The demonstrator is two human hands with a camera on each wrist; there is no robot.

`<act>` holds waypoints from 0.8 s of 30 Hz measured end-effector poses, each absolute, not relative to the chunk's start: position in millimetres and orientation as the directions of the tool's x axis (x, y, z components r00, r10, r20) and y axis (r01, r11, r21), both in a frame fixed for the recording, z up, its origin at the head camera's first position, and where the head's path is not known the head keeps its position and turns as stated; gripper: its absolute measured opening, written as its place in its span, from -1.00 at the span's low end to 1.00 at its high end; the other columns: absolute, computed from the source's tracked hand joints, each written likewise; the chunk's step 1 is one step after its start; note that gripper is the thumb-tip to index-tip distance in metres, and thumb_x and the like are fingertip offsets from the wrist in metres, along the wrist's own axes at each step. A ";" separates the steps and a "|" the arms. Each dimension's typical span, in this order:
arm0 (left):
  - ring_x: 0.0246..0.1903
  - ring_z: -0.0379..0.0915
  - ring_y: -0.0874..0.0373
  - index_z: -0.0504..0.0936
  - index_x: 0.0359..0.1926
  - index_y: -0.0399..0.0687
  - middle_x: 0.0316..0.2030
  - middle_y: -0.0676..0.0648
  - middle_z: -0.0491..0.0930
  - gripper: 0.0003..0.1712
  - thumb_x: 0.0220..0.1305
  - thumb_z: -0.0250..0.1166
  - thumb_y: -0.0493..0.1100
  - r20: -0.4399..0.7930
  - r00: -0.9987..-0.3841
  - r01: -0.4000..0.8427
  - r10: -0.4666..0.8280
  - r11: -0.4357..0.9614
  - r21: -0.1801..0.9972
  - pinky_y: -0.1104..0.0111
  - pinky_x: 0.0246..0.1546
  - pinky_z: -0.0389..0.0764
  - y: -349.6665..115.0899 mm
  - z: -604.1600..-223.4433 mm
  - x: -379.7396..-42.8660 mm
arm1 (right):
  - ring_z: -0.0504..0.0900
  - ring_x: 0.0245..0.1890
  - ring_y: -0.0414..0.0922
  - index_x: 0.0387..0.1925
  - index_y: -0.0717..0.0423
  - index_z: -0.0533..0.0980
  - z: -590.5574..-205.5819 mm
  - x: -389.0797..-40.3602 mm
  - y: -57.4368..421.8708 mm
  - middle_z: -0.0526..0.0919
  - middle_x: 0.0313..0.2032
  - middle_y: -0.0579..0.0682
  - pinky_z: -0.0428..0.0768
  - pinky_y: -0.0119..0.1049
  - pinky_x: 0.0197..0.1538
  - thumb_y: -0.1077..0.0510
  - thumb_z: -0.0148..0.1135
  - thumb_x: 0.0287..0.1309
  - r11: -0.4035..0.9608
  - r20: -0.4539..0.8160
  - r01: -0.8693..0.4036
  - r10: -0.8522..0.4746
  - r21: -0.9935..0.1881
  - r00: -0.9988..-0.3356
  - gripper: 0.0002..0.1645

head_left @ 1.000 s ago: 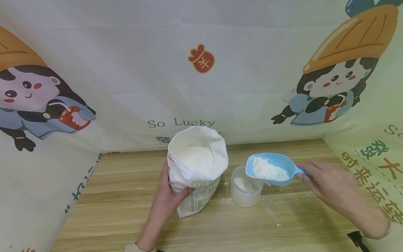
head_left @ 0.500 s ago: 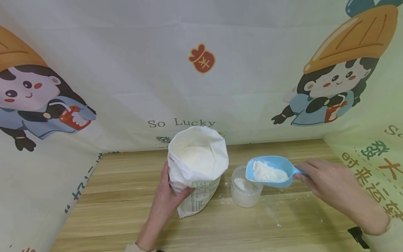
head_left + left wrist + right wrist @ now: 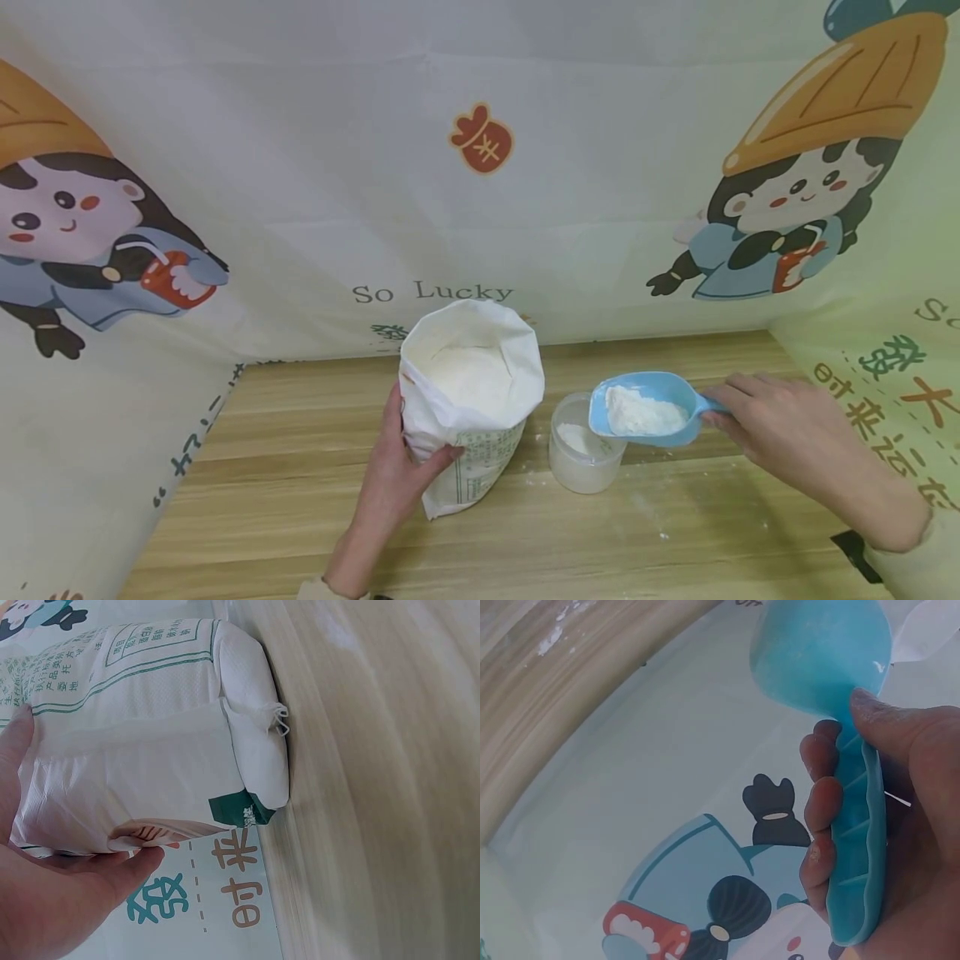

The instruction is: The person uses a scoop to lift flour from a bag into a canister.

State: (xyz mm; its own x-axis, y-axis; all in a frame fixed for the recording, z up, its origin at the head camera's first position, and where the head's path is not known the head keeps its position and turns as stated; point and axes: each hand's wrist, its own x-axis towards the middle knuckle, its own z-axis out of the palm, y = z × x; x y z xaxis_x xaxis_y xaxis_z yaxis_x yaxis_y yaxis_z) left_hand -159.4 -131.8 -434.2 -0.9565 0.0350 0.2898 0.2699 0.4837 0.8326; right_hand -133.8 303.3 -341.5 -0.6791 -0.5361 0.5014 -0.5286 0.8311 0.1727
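A white woven bag of white powder (image 3: pixel 472 375), printed in green, stands upright with its mouth spread wide. My left hand (image 3: pixel 412 475) grips its near left side, thumb on the front and fingers around the side, as the left wrist view also shows. In my right hand (image 3: pixel 780 425) is a light blue scoop (image 3: pixel 678 429) heaped with white powder, held by its handle. The right wrist view shows fingers curled round that ribbed handle (image 3: pixel 859 840). The scoop's front end overlaps the rim of a clear round jar (image 3: pixel 585 471), which has white powder inside and sits right of the bag.
Powder specks dot the wooden table (image 3: pixel 300 467) around the jar. A pale printed cloth (image 3: pixel 337 167) hangs behind the table and along both sides. By the right sleeve lies a black strap (image 3: pixel 855 554).
The scoop has dropped slightly and shifted a little right in my right hand. The left hand, bag and jar stay where they were.
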 end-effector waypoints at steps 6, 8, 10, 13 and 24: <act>0.33 0.37 -0.20 -0.13 0.67 0.20 0.45 -0.20 0.33 0.39 0.05 0.65 -0.15 0.290 -0.956 0.268 0.031 0.485 0.832 -0.14 0.29 0.42 -132.1 -434.3 -159.3 | 0.67 -0.47 -0.03 -0.19 0.14 0.73 -336.9 -134.5 301.0 0.70 -0.39 -0.05 0.61 -0.11 -0.49 -0.42 -0.61 0.47 0.823 0.487 -0.539 -0.551 0.181 -0.678 0.05; 0.32 0.38 -0.20 -0.12 0.67 0.20 0.45 -0.21 0.33 0.38 0.05 0.66 -0.15 0.292 -0.956 0.269 0.030 0.486 0.832 -0.13 0.28 0.43 -132.0 -434.3 -159.3 | 0.66 -0.47 -0.05 -0.20 0.12 0.72 -335.7 -134.8 300.2 0.69 -0.40 -0.07 0.60 -0.12 -0.50 -0.42 -0.62 0.46 0.821 0.477 -0.541 -0.555 0.183 -0.681 0.05; 0.32 0.39 -0.21 -0.12 0.67 0.18 0.45 -0.21 0.34 0.38 0.04 0.66 -0.15 0.296 -0.955 0.273 0.031 0.489 0.829 -0.13 0.28 0.44 -131.8 -434.2 -159.3 | 0.65 -0.47 -0.06 -0.20 0.11 0.72 -334.6 -135.2 299.2 0.68 -0.40 -0.09 0.60 -0.13 -0.50 -0.42 -0.62 0.44 0.820 0.466 -0.541 -0.559 0.186 -0.686 0.04; 0.31 0.39 -0.21 -0.12 0.67 0.17 0.44 -0.21 0.34 0.39 0.04 0.66 -0.16 0.301 -0.953 0.278 0.033 0.490 0.827 -0.13 0.28 0.44 -131.6 -433.8 -159.5 | 0.65 -0.47 -0.05 -0.23 0.11 0.72 -333.0 -135.3 297.1 0.67 -0.40 -0.07 0.60 -0.12 -0.50 -0.41 -0.62 0.44 0.815 0.469 -0.544 -0.567 0.200 -0.677 0.04; 0.34 0.36 -0.19 -0.10 0.66 0.17 0.45 -0.20 0.32 0.38 0.03 0.66 -0.18 0.301 -0.953 0.283 0.038 0.474 0.834 -0.14 0.33 0.39 -131.8 -433.5 -160.1 | 0.70 -0.40 -0.01 -0.15 0.13 0.74 -324.7 -135.9 290.4 0.69 -0.37 -0.04 0.60 -0.13 -0.49 -0.01 0.54 0.08 0.811 0.418 -0.523 -0.583 0.261 -0.696 -0.64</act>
